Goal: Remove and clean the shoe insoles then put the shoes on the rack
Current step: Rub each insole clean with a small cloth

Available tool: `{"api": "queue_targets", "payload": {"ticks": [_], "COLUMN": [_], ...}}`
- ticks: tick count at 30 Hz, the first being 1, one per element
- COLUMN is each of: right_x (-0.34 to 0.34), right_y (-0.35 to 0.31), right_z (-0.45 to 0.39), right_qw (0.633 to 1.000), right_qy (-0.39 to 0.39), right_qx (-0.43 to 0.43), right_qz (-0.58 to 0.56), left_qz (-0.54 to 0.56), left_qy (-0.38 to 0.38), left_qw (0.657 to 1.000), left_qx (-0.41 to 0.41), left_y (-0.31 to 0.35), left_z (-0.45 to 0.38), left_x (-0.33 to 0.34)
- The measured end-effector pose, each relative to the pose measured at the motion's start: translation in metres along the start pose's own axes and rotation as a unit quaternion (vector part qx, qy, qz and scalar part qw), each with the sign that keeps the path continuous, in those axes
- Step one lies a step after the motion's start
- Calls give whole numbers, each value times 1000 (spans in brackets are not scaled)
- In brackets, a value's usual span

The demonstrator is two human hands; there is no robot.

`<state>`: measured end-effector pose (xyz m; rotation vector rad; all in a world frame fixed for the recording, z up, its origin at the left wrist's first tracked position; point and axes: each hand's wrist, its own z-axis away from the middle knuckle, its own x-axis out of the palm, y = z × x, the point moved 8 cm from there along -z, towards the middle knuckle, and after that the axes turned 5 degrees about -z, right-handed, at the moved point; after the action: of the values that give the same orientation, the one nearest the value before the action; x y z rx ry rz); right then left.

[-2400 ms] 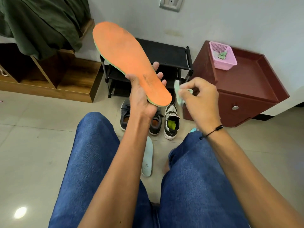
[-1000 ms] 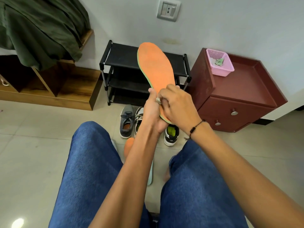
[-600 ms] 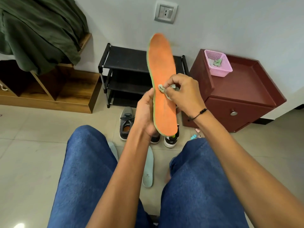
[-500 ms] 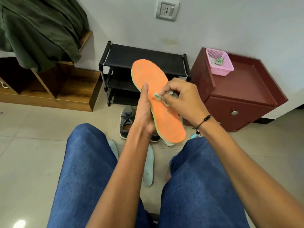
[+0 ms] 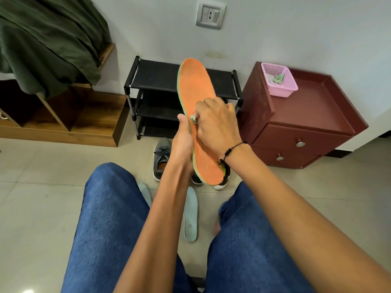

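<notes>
Gripping from the left, the left hand clasps the orange insole along its lower edge, toe raised before the black rack; the right hand pinches a small wipe against its middle.

Worn on the head, looking forward and steeply down over blue-jeaned thighs and both forearms close beneath the lens, out across the tiled floor to the black shoe rack and socketed wall farther off; single wide-angle view, edges bowed.
</notes>
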<state>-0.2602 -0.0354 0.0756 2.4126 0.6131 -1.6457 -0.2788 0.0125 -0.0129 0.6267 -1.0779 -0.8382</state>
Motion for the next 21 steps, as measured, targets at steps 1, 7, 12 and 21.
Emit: {"api": "queue_targets", "payload": {"ticks": [1,7,12,21], "right_x": [0,-32,-14,-1], "right_y": [7,13,-16,14], "right_z": [-5,2,28,-11], "right_qw": [1000,974,990,998], "right_qy": [-3,116,80,21], "right_qx": [16,31,-51,9], "right_qz": [7,-193,-104,-57], "left_qz": [-9,-25,-47,-27], "left_qy": [-6,-14,22,-52], "left_qw": [1000,999,998,998], "left_qx": [1,18,23,-24], "left_y": [0,11,3,-1], "left_z": [2,8,6,9], "left_x": [2,5,1,6]}}
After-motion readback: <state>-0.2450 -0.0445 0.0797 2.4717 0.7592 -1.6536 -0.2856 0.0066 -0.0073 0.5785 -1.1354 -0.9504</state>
